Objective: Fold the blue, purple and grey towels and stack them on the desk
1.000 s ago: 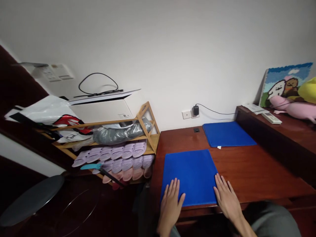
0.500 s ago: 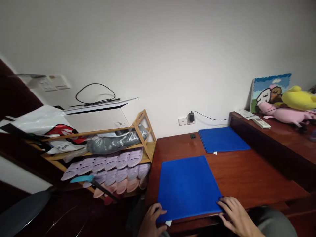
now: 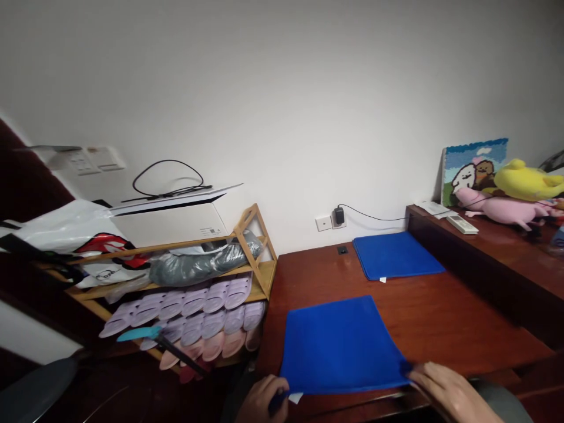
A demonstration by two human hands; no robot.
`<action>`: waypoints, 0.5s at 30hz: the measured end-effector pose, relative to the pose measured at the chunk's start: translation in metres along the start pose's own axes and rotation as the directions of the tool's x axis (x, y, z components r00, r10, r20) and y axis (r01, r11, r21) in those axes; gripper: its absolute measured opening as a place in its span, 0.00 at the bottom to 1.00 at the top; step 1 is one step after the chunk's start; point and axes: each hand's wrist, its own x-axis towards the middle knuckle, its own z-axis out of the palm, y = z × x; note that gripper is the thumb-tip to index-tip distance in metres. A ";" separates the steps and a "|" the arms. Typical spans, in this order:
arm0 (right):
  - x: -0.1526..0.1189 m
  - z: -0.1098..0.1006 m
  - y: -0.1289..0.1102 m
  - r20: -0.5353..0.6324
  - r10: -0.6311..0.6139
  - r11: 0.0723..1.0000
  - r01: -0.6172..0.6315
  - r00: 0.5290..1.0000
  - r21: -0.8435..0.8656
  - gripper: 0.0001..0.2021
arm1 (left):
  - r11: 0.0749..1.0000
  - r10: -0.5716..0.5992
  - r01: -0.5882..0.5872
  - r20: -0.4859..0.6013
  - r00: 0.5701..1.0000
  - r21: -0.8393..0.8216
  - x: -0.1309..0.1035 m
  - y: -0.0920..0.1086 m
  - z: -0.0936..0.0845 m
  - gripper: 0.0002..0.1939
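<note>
A flat blue fabric square [image 3: 339, 346] with a white tag lies on the brown wooden table, close to its front edge. My left hand [image 3: 264, 399] is closed around its near left corner, beside the tag. At the near right corner, my right hand [image 3: 445, 388] pinches the fabric, which is pulled out to a point there. Some of the fingertips are hidden or slightly blurred. Farther back on the table lies a second blue fabric piece [image 3: 399, 255], apparently in layers, also with a white tag.
Left of the table [image 3: 440, 317] stands a wooden rack [image 3: 259, 264] with purple and pink slippers [image 3: 211, 294], a white box [image 3: 171, 223] and bags. A raised ledge at right carries plush toys [image 3: 497, 205], a remote [image 3: 462, 224] and a picture [image 3: 476, 167]. A black plug [image 3: 339, 215] sits in the wall.
Both hands have closed on the near corners of the front blue fabric square. Its right corner is drawn out to the right, and the fabric has shifted slightly toward me. The view has tilted a little.
</note>
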 end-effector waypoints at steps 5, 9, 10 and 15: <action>0.013 -0.082 0.024 0.001 0.157 0.986 -0.157 0.988 0.054 0.22 | 0.968 0.204 -0.219 -0.123 0.971 -0.125 0.047 0.046 -0.058 0.09; 0.019 -0.135 0.048 -0.042 0.287 0.953 -0.280 0.957 0.117 0.22 | 0.929 0.273 -0.263 -0.001 0.962 -0.261 0.099 0.081 -0.101 0.09; 0.025 -0.145 0.054 -0.035 0.296 0.945 -0.287 0.955 0.158 0.20 | 0.922 0.279 -0.255 0.043 0.959 -0.291 0.114 0.087 -0.105 0.09; 0.074 -0.165 0.106 0.089 0.391 0.872 -0.400 0.916 0.282 0.16 | 0.911 0.227 -0.109 0.263 0.938 -0.397 0.209 0.101 -0.082 0.13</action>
